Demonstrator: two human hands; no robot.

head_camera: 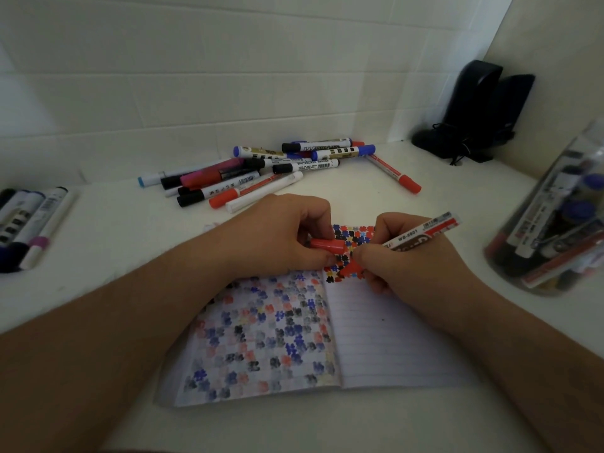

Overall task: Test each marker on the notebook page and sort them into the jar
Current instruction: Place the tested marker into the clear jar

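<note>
An open notebook (376, 338) lies on the white table, its pages dotted with small red, blue and black marks. My right hand (415, 259) grips a red whiteboard marker (425, 232), its tip down on the upper part of the right page beside a fresh red patch. My left hand (281, 237) pinches the marker's red cap (327, 246) and rests on the notebook's top edge. A clear jar (555, 223) with several markers inside stands at the right edge.
A pile of several markers (261, 171) lies behind the notebook by the tiled wall. More markers (29, 223) lie at the left edge. A pair of dark speakers (474, 109) with a cable stands in the back right corner.
</note>
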